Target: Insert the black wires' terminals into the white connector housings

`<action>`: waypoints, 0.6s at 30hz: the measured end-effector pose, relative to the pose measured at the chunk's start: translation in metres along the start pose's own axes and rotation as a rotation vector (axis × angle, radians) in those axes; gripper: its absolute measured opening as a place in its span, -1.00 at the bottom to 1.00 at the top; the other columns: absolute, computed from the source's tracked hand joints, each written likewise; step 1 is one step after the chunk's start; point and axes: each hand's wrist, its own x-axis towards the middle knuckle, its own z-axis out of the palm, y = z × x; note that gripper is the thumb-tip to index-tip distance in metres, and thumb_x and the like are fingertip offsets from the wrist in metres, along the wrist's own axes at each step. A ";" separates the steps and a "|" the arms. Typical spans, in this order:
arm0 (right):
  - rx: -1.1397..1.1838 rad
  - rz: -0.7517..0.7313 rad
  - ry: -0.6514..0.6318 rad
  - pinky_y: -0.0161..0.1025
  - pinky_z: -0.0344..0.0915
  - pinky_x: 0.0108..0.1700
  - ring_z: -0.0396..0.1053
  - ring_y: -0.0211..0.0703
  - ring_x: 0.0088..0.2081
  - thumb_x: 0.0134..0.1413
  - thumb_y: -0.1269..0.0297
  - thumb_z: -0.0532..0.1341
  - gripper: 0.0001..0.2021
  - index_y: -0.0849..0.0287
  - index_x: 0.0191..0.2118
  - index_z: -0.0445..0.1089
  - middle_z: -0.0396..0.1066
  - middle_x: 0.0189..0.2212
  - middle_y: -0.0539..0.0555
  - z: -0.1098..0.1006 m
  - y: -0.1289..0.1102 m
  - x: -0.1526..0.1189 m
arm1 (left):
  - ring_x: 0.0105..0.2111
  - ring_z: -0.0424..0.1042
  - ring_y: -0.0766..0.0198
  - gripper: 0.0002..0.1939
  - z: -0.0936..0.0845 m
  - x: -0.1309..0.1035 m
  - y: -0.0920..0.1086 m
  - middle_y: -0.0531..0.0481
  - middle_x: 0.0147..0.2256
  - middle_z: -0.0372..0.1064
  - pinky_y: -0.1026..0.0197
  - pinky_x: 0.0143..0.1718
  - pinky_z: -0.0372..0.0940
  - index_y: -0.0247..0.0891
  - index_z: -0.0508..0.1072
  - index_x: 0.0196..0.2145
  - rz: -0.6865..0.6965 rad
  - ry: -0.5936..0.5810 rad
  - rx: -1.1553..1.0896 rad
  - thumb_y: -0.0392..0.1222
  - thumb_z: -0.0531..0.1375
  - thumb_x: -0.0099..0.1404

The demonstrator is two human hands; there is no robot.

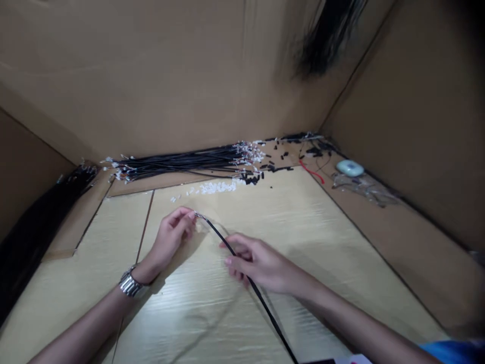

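A black cable (pixel 270 314) runs from the bottom edge up and left to thin bare wires (pixel 200 216) at its end. My left hand (pixel 175 235), with a metal watch on the wrist, pinches the tip of those wires between thumb and fingers. Lower and to the right, my right hand (pixel 252 260) is closed around the black cable, which passes between thumb and fingers. Beyond my hands lies a pile of small white pieces (pixel 217 187), beside short black pieces (pixel 252 179).
Behind lies a bundle of black cables (pixel 182 163) with white ends. Another dark bundle (pixel 41 222) is at the left. A pale oval object (pixel 349 168) and a red wire (pixel 311 172) are at the right. Cardboard walls (pixel 162 76) surround the table (pixel 303 217); black strands (pixel 328 38) hang above.
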 end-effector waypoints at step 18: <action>0.419 0.063 -0.005 -0.30 0.29 -0.50 0.43 -0.20 -0.54 0.22 -0.13 0.13 -0.48 0.28 -0.01 0.36 0.51 -0.46 0.16 -0.017 0.007 -0.093 | -0.51 0.35 0.43 -0.89 -0.154 -0.010 0.064 0.03 -0.41 0.37 0.44 -0.59 0.19 -0.30 0.47 -0.32 0.063 0.407 -0.330 -0.21 0.17 0.26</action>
